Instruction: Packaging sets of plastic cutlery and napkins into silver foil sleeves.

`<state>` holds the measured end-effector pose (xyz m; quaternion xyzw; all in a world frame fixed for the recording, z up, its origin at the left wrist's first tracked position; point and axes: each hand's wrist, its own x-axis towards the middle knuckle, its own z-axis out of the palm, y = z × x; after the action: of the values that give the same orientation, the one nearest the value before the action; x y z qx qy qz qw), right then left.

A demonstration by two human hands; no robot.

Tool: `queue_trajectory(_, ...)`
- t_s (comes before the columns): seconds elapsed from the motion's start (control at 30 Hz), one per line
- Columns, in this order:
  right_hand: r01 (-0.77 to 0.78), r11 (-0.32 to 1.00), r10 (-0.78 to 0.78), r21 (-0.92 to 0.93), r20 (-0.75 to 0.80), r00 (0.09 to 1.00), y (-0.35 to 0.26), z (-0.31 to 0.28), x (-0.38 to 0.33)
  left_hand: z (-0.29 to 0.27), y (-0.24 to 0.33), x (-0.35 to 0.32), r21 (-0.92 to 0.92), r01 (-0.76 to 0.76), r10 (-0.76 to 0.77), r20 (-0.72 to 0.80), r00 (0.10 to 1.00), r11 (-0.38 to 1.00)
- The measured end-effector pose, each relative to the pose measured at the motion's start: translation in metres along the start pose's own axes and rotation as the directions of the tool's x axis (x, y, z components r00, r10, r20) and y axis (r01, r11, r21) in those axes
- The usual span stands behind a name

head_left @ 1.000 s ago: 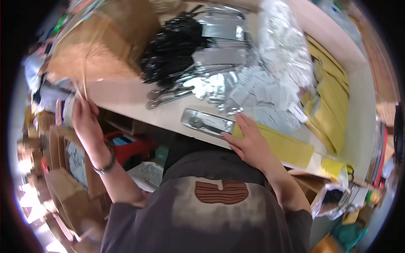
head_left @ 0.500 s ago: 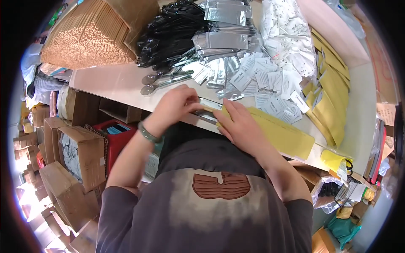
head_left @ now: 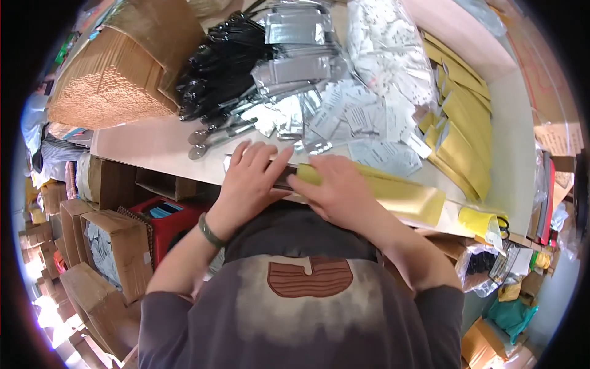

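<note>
Left hand point(head_left: 249, 181) lay flat, fingers spread, on silver foil pouch point(head_left: 284, 178) at table edge point(head_left: 147, 147). Right hand point(head_left: 337, 190), at 3 o'clock of it, pressed long yellow paper envelope point(head_left: 399, 194). White labelled sachets point(head_left: 369, 132) lay at 12 o'clock.

Under your left hand point(head_left: 249, 184): silver pouch point(head_left: 289, 178), glossy foil/plastic, smooth. Under your right hand point(head_left: 335, 190): yellow envelope point(head_left: 399, 190), matt paper. Table point(head_left: 153, 144) top pale, smooth, matt. Spoons point(head_left: 215, 135) w/ shiny metal finish. Black pieces point(head_left: 218, 67) in glossy plastic. Stick bundle point(head_left: 107, 86) looks like raw wood, rough ends. Boxes point(head_left: 117, 240): matt brown cardboard.
</note>
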<state>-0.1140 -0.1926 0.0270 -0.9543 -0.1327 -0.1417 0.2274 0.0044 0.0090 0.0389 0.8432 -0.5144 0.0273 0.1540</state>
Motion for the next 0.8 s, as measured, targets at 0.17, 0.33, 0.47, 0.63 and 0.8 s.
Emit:
queue_trajectory(0.17, -0.371, 0.916, 0.399, -0.150, 0.263, 0.879, 0.083, -0.086, -0.011, 0.001, -0.031, -0.004, -0.045, 0.133, -0.124, 0.166, 0.978, 0.990)
queue_trajectory(0.33, -0.223, 0.969, 0.237, -0.105, 0.141, 0.961, 0.079, -0.086, -0.065, 0.025, -0.007, -0.015, -0.649, 0.490, -0.114, 0.532, 0.839, 0.582)
queue_trajectory(0.47, -0.154, 0.981, 0.114, 0.115, 0.298, 0.948, 0.033, -0.015, -0.031, 0.048, 0.047, 0.010, -0.896, 0.022, 0.386, 0.213, 0.897, 0.444)
queue_trajectory(0.63, -0.367, 0.928, 0.372, -0.063, 0.111, 0.922, 0.011, -0.015, -0.030, 0.017, 0.002, -0.003, -0.338, 0.591, -0.383, 0.514, 0.768, 0.732)
queue_trajectory(0.8, -0.620, 0.779, 0.624, -0.087, 0.201, 0.755, 0.010, 0.019, -0.026, 0.032, -0.009, -0.030, -0.300, 0.325, -0.270, 0.212, 0.939, 0.897)
